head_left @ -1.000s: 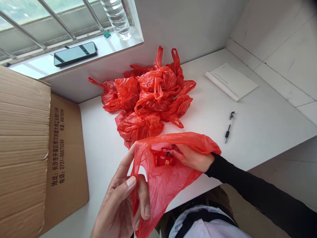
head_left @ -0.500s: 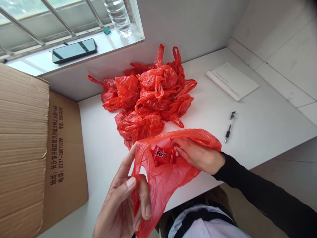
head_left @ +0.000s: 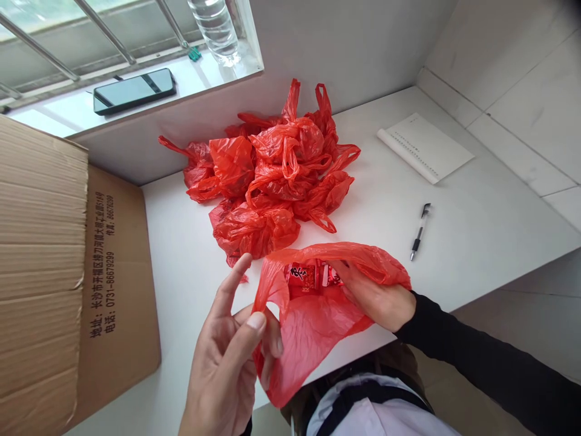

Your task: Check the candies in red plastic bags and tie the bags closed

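Observation:
My left hand (head_left: 236,351) pinches the near left edge of a thin red plastic bag (head_left: 313,339) between thumb and fingers, its index finger stretched out free. Inside the bag's open mouth lie small red snack packets (head_left: 301,278) with dark and white lettering. My right hand (head_left: 374,297) reaches into the bag from the right, beside the packets. Red plastic covers its fingertips, so whether it grips anything is hidden.
Behind the bag sits a heap of knotted red plastic bags (head_left: 276,163) on the white table (head_left: 376,212). A cardboard box (head_left: 122,284) stands left. A pen (head_left: 420,232) and a notebook (head_left: 426,148) lie right. The windowsill holds a phone (head_left: 135,91) and a clear bottle (head_left: 215,30).
My left index finger has come off the bag and points up. The bag's left edge has shifted right, and a second packet shows more clearly. My right hand remains inside, slightly lower.

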Available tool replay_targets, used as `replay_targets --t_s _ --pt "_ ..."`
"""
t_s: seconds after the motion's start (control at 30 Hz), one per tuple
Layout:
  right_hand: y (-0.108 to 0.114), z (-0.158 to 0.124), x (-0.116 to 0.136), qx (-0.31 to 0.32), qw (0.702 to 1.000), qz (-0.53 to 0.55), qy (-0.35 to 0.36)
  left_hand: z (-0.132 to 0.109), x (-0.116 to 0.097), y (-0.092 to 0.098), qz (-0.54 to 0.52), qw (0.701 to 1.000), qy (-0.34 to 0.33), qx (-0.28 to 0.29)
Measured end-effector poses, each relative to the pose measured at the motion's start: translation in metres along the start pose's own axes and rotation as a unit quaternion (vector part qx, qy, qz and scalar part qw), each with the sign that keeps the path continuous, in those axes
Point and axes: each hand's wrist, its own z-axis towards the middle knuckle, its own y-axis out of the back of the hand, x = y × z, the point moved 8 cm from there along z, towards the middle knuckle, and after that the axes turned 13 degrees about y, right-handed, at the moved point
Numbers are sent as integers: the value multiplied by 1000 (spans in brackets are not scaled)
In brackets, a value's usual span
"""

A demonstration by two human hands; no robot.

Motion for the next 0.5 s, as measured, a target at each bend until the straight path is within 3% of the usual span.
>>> replay_targets --t_s 0.27,0.5 --pt "28 19 30 96 994 -37 47 8 9 11 17 999 -10 -38" --pt "5 58 37 38 998 -33 41 1 8 8 -4 999 0 -44"
